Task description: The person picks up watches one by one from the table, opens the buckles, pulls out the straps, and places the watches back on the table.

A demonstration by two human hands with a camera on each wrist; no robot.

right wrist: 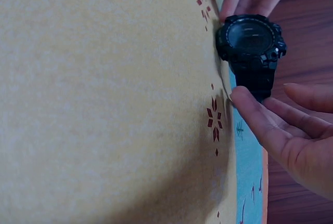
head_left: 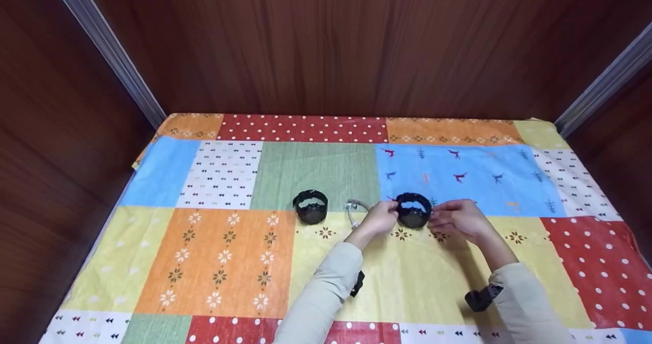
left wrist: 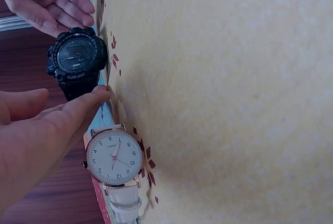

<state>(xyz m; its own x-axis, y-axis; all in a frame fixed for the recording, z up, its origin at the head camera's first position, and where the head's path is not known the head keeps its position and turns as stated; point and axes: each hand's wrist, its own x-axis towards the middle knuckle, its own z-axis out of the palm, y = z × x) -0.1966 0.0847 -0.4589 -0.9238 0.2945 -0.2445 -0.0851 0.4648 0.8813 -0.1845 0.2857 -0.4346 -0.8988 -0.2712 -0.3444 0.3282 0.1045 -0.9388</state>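
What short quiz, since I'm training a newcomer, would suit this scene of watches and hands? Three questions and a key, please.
1. True or false: in the head view, the round, white-strapped, rose-gold-rimmed watch appears between the chunky black left watch and the chunky black right watch.
2. How many watches show altogether in that view?
3. Which is nearer the white-strapped one: the person's left hand or right hand?

Key: 1. True. 2. Three. 3. Left hand.
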